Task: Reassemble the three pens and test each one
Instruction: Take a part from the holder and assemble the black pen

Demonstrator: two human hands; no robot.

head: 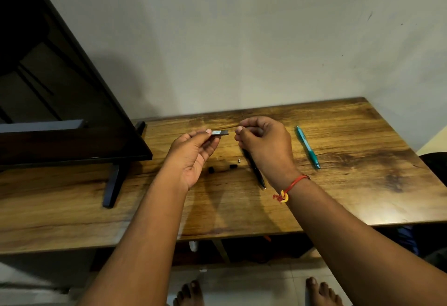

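Observation:
My left hand (193, 155) pinches a short dark pen barrel (220, 132) with a silvery band, held level above the wooden table (338, 199). My right hand (262, 143) is closed just right of the barrel's open end, fingertips pinched on a thin part too small to make out. A black pen (256, 172) lies on the table, partly hidden under my right hand. A teal pen (307, 147) lies whole to the right. Two small black pieces (212, 169) (233, 166) and a tiny silvery piece (239, 160) rest between my wrists.
A black flat screen (60, 87) on a stand (113, 184) fills the table's left side. A pale wall runs along the back edge. The table's front edge is near my forearms, with my bare feet (321, 291) on the tiled floor below.

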